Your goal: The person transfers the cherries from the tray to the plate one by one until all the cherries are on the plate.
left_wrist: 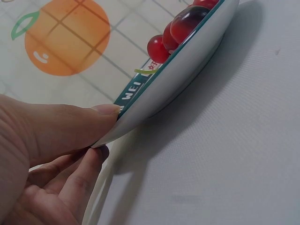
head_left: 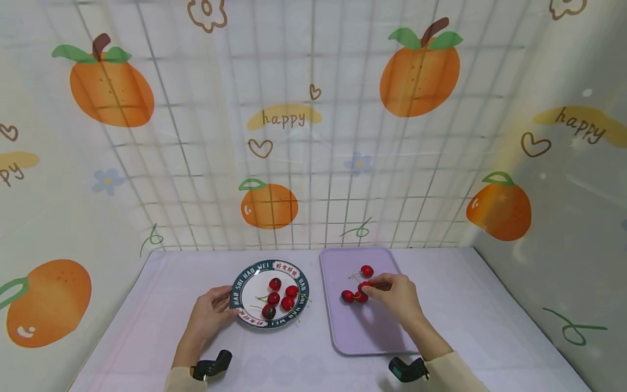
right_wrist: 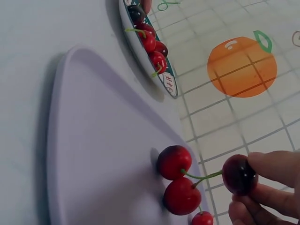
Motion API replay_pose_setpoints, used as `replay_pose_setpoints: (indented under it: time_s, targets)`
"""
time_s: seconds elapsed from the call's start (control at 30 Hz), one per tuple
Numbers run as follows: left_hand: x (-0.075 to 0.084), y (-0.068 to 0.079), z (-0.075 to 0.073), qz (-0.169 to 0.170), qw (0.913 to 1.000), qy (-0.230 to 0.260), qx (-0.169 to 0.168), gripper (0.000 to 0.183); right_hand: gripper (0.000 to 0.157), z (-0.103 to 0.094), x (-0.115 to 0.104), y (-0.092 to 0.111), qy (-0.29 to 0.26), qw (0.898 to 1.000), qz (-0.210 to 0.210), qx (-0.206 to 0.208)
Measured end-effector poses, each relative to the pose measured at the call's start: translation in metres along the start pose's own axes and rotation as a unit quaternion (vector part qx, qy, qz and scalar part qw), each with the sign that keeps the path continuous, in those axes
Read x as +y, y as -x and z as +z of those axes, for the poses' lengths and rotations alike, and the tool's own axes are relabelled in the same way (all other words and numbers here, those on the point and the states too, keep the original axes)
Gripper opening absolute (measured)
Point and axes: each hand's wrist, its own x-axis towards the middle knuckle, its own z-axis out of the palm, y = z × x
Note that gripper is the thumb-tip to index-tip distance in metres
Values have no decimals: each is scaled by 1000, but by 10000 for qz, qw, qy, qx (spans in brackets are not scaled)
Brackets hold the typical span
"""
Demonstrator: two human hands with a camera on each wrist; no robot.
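Note:
My left hand [head_left: 208, 318] grips the left rim of a round plate [head_left: 254, 295] with a dark green lettered border, thumb on top and fingers beneath. Several red cherries [head_left: 273, 298] with green stems lie on the plate. Over the lilac tray [head_left: 345, 332], my right hand [head_left: 395, 298] pinches a dark red cherry [right_wrist: 240, 175] between thumb and fingertips. Its stem meets those of two cherries [right_wrist: 182, 195] lower down, over the tray. Another cherry [head_left: 366, 271] lies farther back on the tray.
A white-covered table [head_left: 132, 326] carries the plate on the left and the tray on the right. Behind and at the sides hangs a sheet printed with oranges [head_left: 269, 207], with a wire grid showing through at the back.

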Motion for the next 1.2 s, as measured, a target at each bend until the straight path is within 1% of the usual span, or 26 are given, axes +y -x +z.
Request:
replay_pose_setpoints:
  time_s: [0.17, 0.27, 0.4, 0.5, 0.6, 0.67, 0.83, 1.07, 1.2]
  targets:
    - [-1, -1, 0, -6, 10000, -29, 14, 69, 21, -2, -7, -2, -85, 10000, -43, 12]
    - [-1, 0, -1, 43, 10000, -18, 14, 69, 23, -2, -12, -3, -44, 10000, -73, 24]
    - [-1, 0, -2, 68, 10000, -19, 34, 70, 25, -1, -20, -5, -55, 9999, -106, -10]
    - [0, 0, -2, 13, 10000, -53, 70, 70, 26, 1, -26, -6, -162, 9998, -110, -56]
    - [-1, -1, -2, 55, 9999, -92, 62, 69, 27, 3, -32, -7, -221, 9996, -132, -126]
    - [-1, -2, -1, 41, 10000, -56, 51, 69, 26, 6, -35, -9, -282, 9994, -150, -155]
    - [-1, -2, -1, 55, 10000, 0, 12, 69, 22, 17, -44, -13, -471, 9982, -343, -129]
    - [1, 0, -1, 5, 10000, -24, 64, 69, 20, 36, -54, -18, -533, 9981, -296, -118]
    - [1, 0, 0, 102, 9999, -23, 42, 67, 20, 44, -59, -21, -538, 9980, -311, -125]
